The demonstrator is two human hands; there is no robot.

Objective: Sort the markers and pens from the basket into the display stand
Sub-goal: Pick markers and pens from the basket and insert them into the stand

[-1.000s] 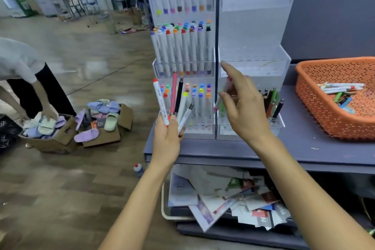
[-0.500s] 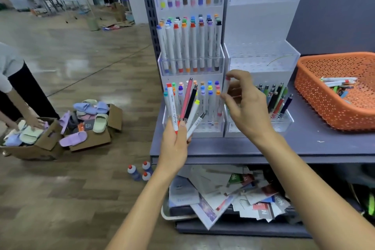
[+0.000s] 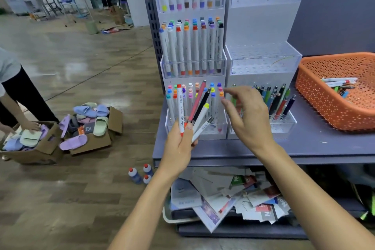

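My left hand point(image 3: 179, 145) grips a fan of several markers and pens point(image 3: 194, 108): a white red-capped acrylic marker, a pink pen, a black pen, a yellow-tipped marker and a white pen. My right hand point(image 3: 246, 116) hovers just right of the fan with relaxed fingers, holding nothing, in front of the clear display stand point(image 3: 261, 63). The stand's left tiers hold rows of white markers point(image 3: 192, 48); its lower right tier holds dark and coloured pens point(image 3: 278, 100). The orange basket point(image 3: 324, 105) sits at the right with a few markers and pens point(image 3: 339, 84) inside.
The stand and basket sit on a grey shelf point(image 3: 304, 148). Below it lies a pile of papers point(image 3: 233, 197). Three small bottles point(image 3: 140, 173) stand on the wooden floor. At the left, another person bends over cardboard boxes of slippers point(image 3: 67, 130).
My right hand held a marker at the stand's bottom tier before; now it is empty and lower, nearer the fan. The view has shifted right.
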